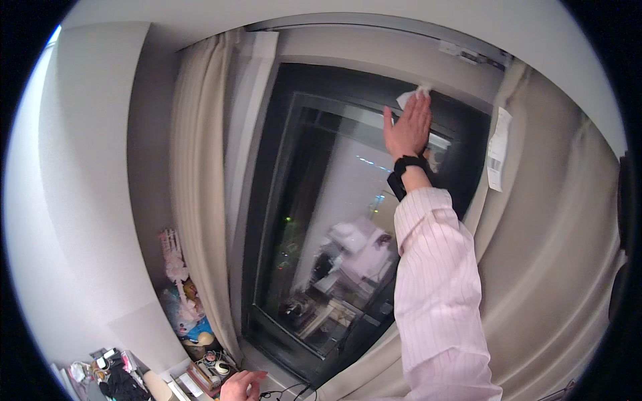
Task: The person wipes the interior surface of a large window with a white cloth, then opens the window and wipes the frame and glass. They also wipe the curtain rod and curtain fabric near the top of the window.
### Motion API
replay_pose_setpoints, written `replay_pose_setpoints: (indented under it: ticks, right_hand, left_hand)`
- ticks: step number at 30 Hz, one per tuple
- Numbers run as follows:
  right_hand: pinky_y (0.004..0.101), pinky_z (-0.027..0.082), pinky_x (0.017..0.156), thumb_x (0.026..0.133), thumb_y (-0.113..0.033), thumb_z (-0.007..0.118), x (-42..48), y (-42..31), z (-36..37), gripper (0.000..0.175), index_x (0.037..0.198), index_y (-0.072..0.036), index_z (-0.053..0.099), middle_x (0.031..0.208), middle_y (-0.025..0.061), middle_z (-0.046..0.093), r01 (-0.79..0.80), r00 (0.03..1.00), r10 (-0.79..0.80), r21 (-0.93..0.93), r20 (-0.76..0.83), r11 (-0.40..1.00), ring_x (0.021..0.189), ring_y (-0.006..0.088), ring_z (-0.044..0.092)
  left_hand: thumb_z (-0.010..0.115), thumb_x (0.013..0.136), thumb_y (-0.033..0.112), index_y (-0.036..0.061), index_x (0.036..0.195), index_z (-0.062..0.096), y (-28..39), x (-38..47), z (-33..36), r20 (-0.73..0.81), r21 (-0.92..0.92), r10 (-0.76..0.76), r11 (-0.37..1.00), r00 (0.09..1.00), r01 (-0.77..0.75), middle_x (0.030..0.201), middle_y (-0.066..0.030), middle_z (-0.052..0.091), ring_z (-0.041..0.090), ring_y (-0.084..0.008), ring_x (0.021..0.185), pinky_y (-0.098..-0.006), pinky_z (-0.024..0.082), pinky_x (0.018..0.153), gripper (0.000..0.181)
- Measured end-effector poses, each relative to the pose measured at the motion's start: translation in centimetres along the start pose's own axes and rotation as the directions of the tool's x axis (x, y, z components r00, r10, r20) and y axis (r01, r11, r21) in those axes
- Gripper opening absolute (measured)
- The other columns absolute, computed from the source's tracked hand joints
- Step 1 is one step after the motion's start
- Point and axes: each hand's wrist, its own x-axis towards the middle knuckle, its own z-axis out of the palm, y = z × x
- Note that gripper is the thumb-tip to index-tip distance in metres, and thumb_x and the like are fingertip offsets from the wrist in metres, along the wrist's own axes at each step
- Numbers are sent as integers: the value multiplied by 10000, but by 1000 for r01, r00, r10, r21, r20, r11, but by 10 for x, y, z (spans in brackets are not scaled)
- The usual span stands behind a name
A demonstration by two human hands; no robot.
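Observation:
My right hand [409,128] reaches up with its palm turned to the window and its fingers extended. Under the fingertips it presses a white wipe or cloth [407,97] against the top of the dark window frame [346,80]. A black band circles that wrist, below which is a pink striped sleeve [439,285]. My left hand [243,386] is low at the bottom edge, partly cut off, with its fingers bent; nothing shows in it. Nearest to it are dark cables [286,392] and a wooden box [203,378]. The window glass [331,190] reflects the room and shows small lights.
Beige curtains hang at the left [198,175] and the right [546,225], the right one with a white tag [499,150]. A curtain rail [466,54] runs overhead. Plush toys and bags [188,316] fill the left corner. Clutter [118,376] lies lower left.

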Motion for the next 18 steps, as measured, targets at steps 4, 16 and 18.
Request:
replay_pose_setpoints:
  ticks: [4,16,18]
  right_hand:
    - [389,109,1246,964,-589,464,-4,-89,57,826,1536,-8,331,1644,115,246,114,973,-119,38,197,993,1542,261,129]
    - [356,93,1251,994,-485,457,-59,-250,175,736,1548,-21,319,1640,127,252,269,919,-272,50,286,962,1530,228,185]
    - [347,114,1246,1011,-447,444,-63,-257,184,662,1515,-23,383,1607,127,324,209,960,-232,151,155,966,1513,230,233]
  left_hand:
    - [581,896,47,71,1176,669,6,-1,-7,-62,51,-89,994,994,92,1038,-169,694,667,-372,922,-424,528,780,294]
    - [583,917,75,72,1172,665,-45,-51,-4,-230,132,-508,829,830,544,1076,-206,681,649,-416,961,-467,522,808,267]
    - [584,903,60,70,1171,666,-47,-50,-1,-240,136,-533,809,812,571,1061,-210,686,643,-422,960,-477,514,807,280]
